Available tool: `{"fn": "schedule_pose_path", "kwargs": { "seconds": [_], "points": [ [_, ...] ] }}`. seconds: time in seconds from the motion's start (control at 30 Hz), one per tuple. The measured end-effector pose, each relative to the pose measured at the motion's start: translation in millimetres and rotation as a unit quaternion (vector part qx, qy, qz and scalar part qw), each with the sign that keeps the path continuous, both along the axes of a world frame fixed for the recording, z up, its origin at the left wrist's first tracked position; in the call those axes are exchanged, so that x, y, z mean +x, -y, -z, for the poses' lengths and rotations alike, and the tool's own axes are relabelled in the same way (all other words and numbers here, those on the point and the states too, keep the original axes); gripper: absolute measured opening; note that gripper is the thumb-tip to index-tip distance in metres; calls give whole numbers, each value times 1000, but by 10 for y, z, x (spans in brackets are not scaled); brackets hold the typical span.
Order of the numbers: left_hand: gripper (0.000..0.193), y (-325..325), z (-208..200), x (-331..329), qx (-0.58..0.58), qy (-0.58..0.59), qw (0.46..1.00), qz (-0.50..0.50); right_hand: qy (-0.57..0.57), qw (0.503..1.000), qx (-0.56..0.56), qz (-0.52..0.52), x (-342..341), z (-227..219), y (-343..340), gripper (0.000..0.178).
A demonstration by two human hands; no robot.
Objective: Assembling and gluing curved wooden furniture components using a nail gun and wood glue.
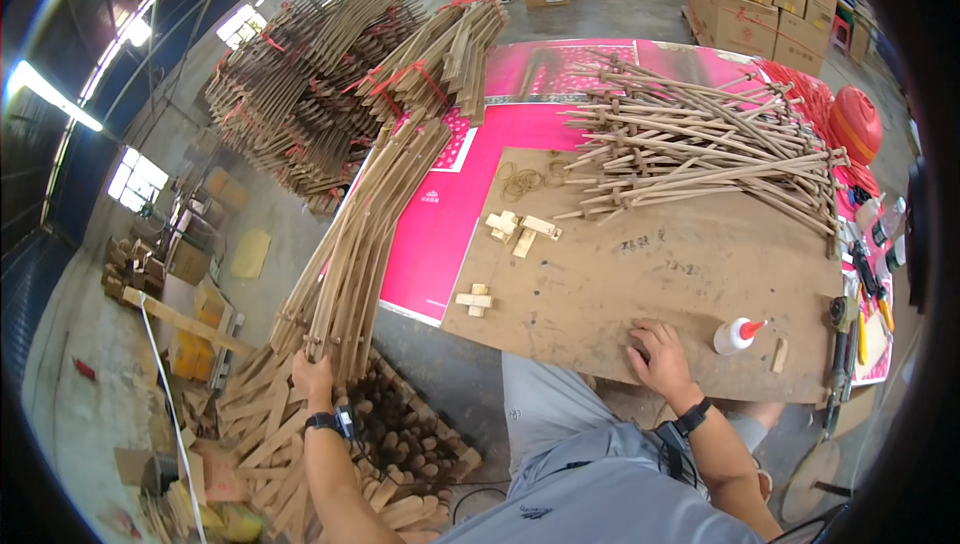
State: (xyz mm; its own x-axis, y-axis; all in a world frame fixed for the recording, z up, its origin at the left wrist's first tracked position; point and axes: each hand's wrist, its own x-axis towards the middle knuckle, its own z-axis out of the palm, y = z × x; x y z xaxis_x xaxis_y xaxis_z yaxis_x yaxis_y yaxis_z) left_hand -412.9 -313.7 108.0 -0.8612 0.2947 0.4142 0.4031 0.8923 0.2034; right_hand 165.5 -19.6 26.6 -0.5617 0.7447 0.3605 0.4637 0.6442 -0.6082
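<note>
My left hand (313,378) is closed round the near end of a wooden slat, at the lower end of a long stack of slats (372,234) along the table's left edge. How many slats it holds is hidden. My right hand (660,360) rests on the brown board (600,314), fingers apart and slightly bent, with nothing in it. To its right stands a white glue bottle (736,336) with a red tip, beside a small wood piece (780,355). Cross-shaped wooden blocks (475,300) lie farther left on the board.
Thin wooden rods with crosspieces (700,144) are heaped at the back right. Bundles of slats (310,84) tied with red string pile up at the far left. Loose wood pieces (400,434) lie below my left hand. A power tool (838,344) sits at the right edge; cartons (760,14) stand behind.
</note>
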Motion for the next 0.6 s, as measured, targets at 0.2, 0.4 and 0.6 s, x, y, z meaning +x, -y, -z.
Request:
{"fn": "schedule_pose_path", "kwargs": {
  "seconds": [0.2, 0.4, 0.6],
  "points": [
    [47, 187, 137, -209, -4, 28, 1000, 7, -2, 1000, 1, -3, -28, -52, 0, 29],
    [55, 34, 11, -95, -30, 49, 998, 2, -5, 1000, -4, 4, -12, -18, 6, 29],
    [63, -18, -62, -7, -10, 70, 997, 3, 1, 1000, 2, 4, -25, -21, -2, 28]
  ]
}}
